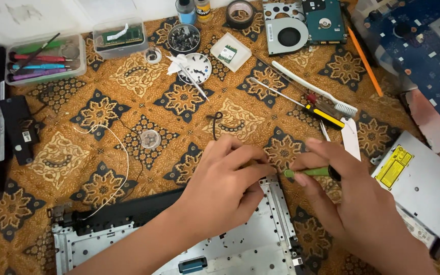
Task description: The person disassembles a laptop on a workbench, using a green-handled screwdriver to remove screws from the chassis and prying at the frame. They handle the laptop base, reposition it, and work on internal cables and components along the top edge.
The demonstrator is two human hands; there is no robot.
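Note:
My right hand [350, 188] grips a green-handled screwdriver [311, 172] that lies nearly level and points left. My left hand [227, 178] is curled with its fingertips pinched at the screwdriver's tip, just above the top right corner of a silver laptop chassis [240, 244]. Whether the left fingers hold something small is hidden. The chassis lies at the bottom edge, with a black hinge strip [128, 211] along its upper left side.
A patterned brown cloth [103, 173] covers the table. A grey optical drive [423, 183] lies right, a blue circuit board [429, 46] top right. A fan [289, 33], hard drive [324, 20], white brush [317, 91], yellow-black tool [324, 116], screw cup [183, 38] and tool tray [44, 58] lie beyond.

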